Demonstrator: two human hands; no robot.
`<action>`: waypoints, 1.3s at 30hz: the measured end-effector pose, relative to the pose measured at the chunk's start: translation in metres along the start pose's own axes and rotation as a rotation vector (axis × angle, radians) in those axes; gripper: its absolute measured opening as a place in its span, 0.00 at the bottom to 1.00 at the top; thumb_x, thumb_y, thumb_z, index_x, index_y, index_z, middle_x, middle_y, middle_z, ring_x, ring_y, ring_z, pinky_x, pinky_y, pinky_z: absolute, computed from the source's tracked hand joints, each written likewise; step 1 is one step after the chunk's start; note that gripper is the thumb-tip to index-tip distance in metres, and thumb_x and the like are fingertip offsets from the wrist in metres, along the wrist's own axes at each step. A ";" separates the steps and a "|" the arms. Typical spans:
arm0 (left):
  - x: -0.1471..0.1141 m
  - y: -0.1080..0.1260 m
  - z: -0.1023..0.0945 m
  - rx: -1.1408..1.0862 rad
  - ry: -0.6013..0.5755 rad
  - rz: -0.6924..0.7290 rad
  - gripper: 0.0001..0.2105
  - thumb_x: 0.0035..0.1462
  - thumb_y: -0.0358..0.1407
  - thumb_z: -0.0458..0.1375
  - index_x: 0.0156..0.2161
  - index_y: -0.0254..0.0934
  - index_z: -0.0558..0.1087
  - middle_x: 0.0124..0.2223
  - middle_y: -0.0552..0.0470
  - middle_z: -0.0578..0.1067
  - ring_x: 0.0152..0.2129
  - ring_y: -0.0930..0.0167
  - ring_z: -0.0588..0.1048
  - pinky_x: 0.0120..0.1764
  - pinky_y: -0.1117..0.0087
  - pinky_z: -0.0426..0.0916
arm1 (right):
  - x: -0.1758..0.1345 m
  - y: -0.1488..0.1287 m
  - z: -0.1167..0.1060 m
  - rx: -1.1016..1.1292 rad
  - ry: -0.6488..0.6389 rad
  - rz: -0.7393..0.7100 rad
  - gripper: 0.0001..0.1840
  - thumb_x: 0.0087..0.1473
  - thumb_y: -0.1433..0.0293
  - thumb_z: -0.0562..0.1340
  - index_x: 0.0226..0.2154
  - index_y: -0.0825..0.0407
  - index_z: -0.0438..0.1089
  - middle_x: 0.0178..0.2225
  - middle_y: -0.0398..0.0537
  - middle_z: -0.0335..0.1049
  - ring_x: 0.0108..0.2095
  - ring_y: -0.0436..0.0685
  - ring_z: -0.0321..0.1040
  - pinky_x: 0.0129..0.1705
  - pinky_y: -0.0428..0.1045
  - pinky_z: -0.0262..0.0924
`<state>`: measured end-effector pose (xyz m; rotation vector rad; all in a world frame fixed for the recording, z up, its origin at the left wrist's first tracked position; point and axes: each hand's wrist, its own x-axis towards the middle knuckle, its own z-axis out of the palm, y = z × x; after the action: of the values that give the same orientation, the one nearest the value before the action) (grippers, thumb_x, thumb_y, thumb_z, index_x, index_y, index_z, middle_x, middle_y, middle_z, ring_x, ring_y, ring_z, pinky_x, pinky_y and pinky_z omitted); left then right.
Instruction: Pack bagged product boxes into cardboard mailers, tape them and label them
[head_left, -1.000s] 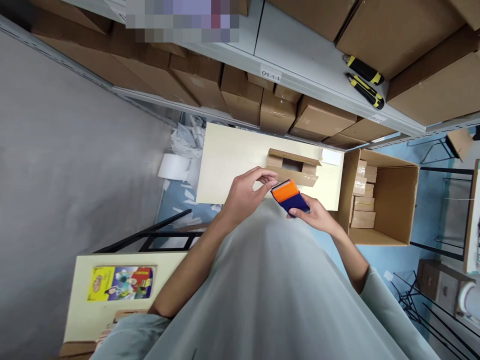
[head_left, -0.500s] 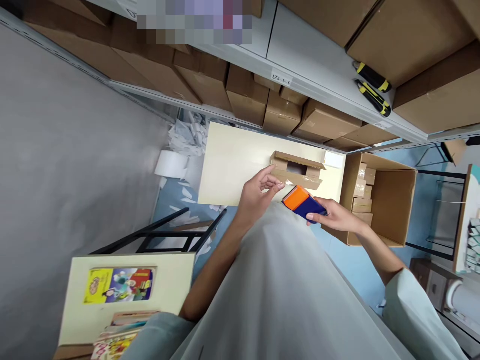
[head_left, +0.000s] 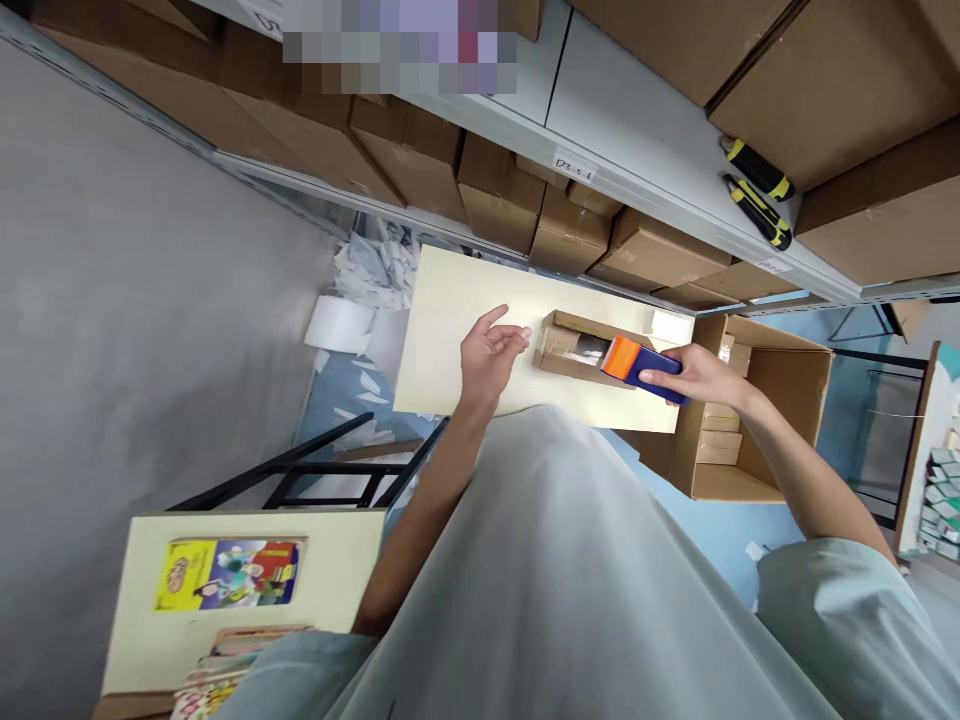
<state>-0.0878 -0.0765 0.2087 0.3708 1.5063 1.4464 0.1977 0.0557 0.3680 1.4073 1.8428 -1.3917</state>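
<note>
A small narrow cardboard box (head_left: 559, 362) lies on the cream tabletop (head_left: 450, 300). Shiny clear tape shows on its left part, and a dark gap opens near its middle. My right hand (head_left: 701, 375) grips an orange and navy-blue tape dispenser (head_left: 649, 372), whose orange end rests over or against the box's right part; contact is hard to tell. The dispenser hides part of the box there. Just left of the box, my left hand (head_left: 491, 355) is raised with its fingers apart and partly curled, holding nothing visible.
A large open carton (head_left: 787, 420) with several small boxes stands at the right. Shelves of cartons run along the back, with two utility knives (head_left: 757, 210) on one shelf. A white roll (head_left: 341, 325) stands left of the table. Lower left, a book (head_left: 229, 575) lies on another table.
My right hand has moved the tape dispenser up and right, onto or over the box. My left hand has moved left, its fingers spreading from a near pinch. The box's flaps now sit closer in.
</note>
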 end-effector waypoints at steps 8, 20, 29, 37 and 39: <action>0.013 -0.032 0.005 -0.061 0.128 -0.155 0.33 0.46 0.40 0.76 0.58 0.35 0.75 0.35 0.51 0.83 0.33 0.68 0.81 0.43 0.63 0.77 | 0.064 0.010 -0.023 -0.001 -0.151 -0.008 0.39 0.46 0.30 0.71 0.29 0.51 0.75 0.21 0.48 0.77 0.23 0.58 0.76 0.26 0.49 0.68; 0.011 -0.040 0.010 -0.071 0.186 -0.174 0.30 0.47 0.38 0.74 0.56 0.37 0.75 0.35 0.52 0.82 0.32 0.69 0.79 0.44 0.62 0.77 | 0.097 0.021 -0.021 -0.004 -0.237 -0.009 0.41 0.44 0.29 0.70 0.23 0.52 0.72 0.20 0.49 0.75 0.21 0.54 0.71 0.27 0.48 0.66; 0.000 -0.022 0.014 -0.290 0.140 -0.266 0.31 0.51 0.37 0.76 0.58 0.44 0.71 0.36 0.57 0.79 0.37 0.70 0.80 0.56 0.49 0.79 | 0.079 0.001 -0.049 -0.079 -0.101 -0.047 0.40 0.46 0.30 0.70 0.29 0.52 0.76 0.23 0.48 0.77 0.25 0.58 0.74 0.27 0.49 0.64; 0.008 -0.044 0.025 -0.482 0.145 -0.512 0.34 0.53 0.30 0.76 0.61 0.44 0.66 0.34 0.60 0.78 0.32 0.75 0.78 0.60 0.40 0.75 | 0.105 0.025 -0.042 -0.066 -0.170 -0.003 0.42 0.45 0.27 0.68 0.24 0.52 0.75 0.22 0.49 0.77 0.23 0.55 0.72 0.28 0.49 0.64; 0.011 -0.048 0.027 -0.497 0.159 -0.498 0.36 0.55 0.29 0.75 0.64 0.44 0.65 0.33 0.60 0.78 0.32 0.76 0.78 0.59 0.41 0.76 | 0.105 0.028 -0.041 -0.033 -0.206 0.006 0.42 0.45 0.27 0.68 0.23 0.52 0.75 0.22 0.50 0.77 0.22 0.55 0.72 0.28 0.49 0.66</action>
<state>-0.0534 -0.0641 0.1667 -0.4030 1.1876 1.3972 0.1912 0.1397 0.2879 1.2036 1.7205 -1.4390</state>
